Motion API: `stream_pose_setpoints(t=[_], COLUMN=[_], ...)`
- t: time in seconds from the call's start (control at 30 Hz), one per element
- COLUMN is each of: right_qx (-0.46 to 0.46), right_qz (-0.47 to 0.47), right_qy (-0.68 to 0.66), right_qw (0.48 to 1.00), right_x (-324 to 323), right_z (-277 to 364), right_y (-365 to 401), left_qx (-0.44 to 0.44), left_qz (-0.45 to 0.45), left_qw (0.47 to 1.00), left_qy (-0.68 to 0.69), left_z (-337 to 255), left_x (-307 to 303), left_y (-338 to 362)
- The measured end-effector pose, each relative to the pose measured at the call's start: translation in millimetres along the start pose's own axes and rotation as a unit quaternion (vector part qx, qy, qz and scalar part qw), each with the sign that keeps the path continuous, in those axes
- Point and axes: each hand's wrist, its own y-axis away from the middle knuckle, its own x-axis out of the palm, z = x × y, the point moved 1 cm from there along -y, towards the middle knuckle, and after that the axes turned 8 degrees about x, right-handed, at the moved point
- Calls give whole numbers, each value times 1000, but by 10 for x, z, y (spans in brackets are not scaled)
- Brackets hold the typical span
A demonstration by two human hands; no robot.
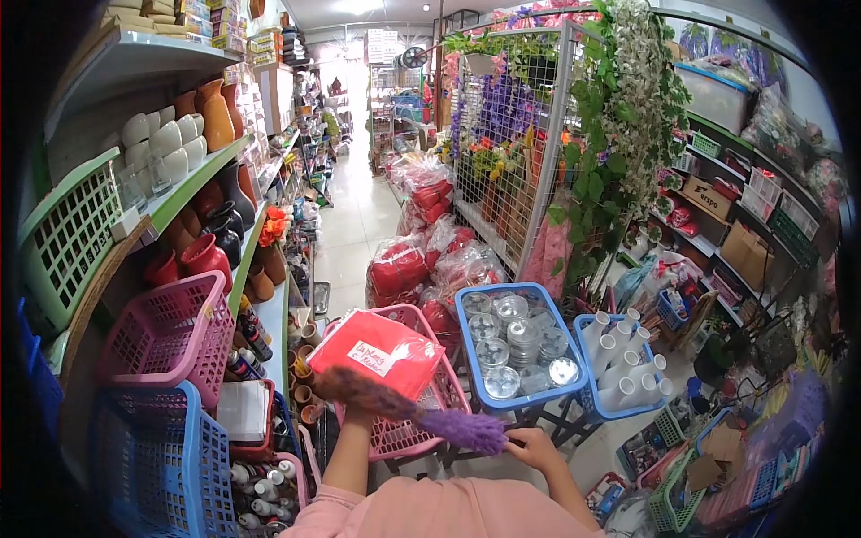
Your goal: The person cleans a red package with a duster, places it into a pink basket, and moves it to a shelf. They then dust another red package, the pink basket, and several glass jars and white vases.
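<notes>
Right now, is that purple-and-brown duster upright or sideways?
Sideways: the duster stretches across the view, purple end at the right hand, brown end before the red packet.

Your view is bright. Glare washes out the far end of the pale tiled aisle (348,193); the white ceiling lamp (358,5) is lit. Highlights streak the clear plastic wrapping (470,264). Your fuzzy brown-and-purple duster (453,429) looks soft. Black vignetting and curved distortion mark your edges.

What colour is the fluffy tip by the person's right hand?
The fluffy tip is purple, best seen in the head view.
</notes>
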Motion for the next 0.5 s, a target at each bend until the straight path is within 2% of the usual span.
stream_pose_setpoints(t=[0.07, 0.1, 0.13, 0.2, 0.27, 0.3, 0.33, 0.4, 0.47, 0.5], right_qx=[45, 103, 104, 178, 157, 240, 312, 296, 248, 270], right_qz=[19, -25, -24, -177, -214, -128, -37, 23, 47, 28], right_qy=[-17, 1, 1, -37, -56, -224, -381, -524, -609, -609], right_qw=[999, 994, 994, 967, 963, 936, 869, 798, 752, 745], right_x=[-28, 16, 39, 61, 177, 214, 250, 336, 563, 619], right_z=[29, -88, -78, -49, -115, -20, 116, 462, 443, 532], right_y=[18, -3, -36, -119, -216, -258, -304, -388, -530, -566], left_qx=[-1, -1, -2, -3, -5, -6, -7, -8, -7, -6], left_qz=[-1, -2, -3, -2, -1, -1, -1, -4, -8, -9], left_qw=[1000, 1000, 1000, 1000, 1000, 1000, 1000, 1000, 1000, 1000], left_qy=[0, 0, 0, 0, -3, -4, -5, -6, -6, -7], left_z=[-42, -26, -1, 59, 166, 229, 284, 513, 646, 705], left_x=[24, 47, 45, -21, -90, -20, -22, -6, 49, 115], left_y=[-102, -195, -188, -112, -28, -88, -83, -37, -44, -90])
